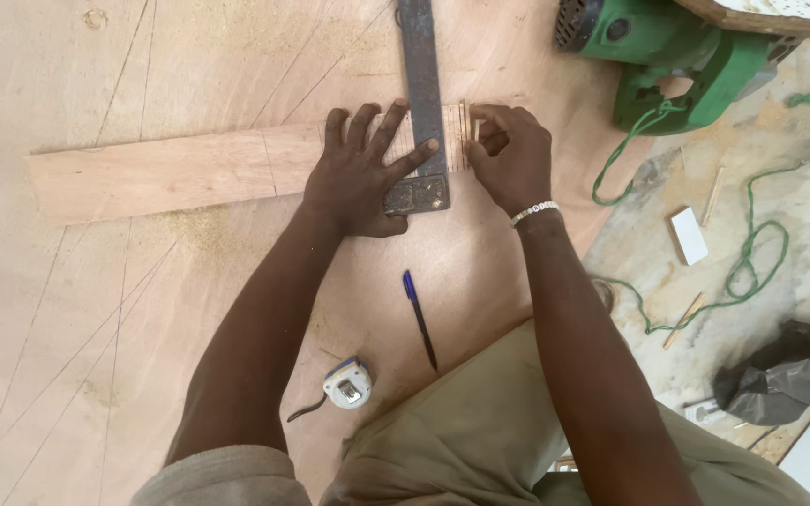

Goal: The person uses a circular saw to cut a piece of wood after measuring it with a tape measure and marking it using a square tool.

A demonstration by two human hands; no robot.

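The left hand [360, 173] lies flat with fingers spread, pressing a metal square [422, 103] onto a wooden strip [171, 173] that rests across the plywood sheet [96, 356]. The right hand [513, 159] pinches thin wood slips [467, 126] at the strip's right end. A pen [419, 319] and a tape measure [347, 384] lie nearer.

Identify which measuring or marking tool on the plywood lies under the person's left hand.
The metal square, pinned across the wooden strip by the left hand; pen and tape measure lie untouched.

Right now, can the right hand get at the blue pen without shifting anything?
Probably yes. The blue pen lies bare on the plywood sheet below the right hand, nothing over it; that hand would have to leave the wood strip.
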